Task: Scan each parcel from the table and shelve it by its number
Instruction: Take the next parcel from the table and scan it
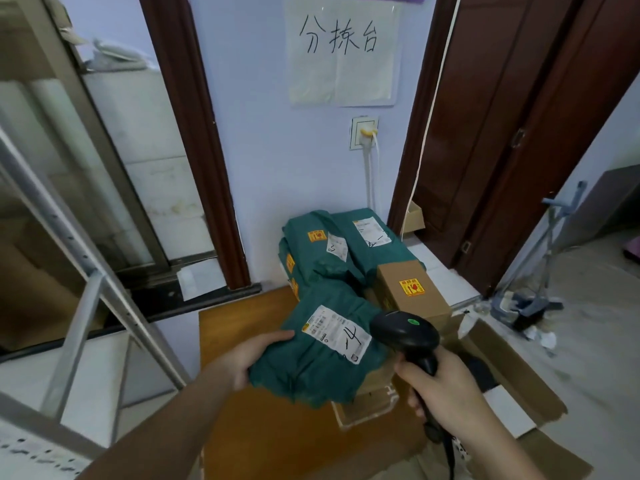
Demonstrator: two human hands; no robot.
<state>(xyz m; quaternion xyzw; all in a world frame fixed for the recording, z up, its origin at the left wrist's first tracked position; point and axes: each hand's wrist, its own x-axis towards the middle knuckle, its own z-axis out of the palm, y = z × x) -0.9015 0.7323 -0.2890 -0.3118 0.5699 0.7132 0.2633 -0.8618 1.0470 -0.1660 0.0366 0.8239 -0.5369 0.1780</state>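
Note:
My left hand (254, 358) grips the left edge of a green soft parcel (311, 365), held above the wooden table (249, 427). A white label (337, 332) with a handwritten number faces up on it. My right hand (440, 386) holds a black barcode scanner (405, 332) by its handle. The scanner's head, with a green light lit, hovers just right of the label. Behind lie more green parcels (332, 247) with labels and a brown cardboard box (412, 292) with a yellow sticker.
A metal shelf frame (86, 271) stands at the left. An open cardboard carton (502, 368) sits on the floor at the right. A paper sign (341, 50) hangs on the wall, a socket with a cable below it. A dustpan (526, 303) leans by the door.

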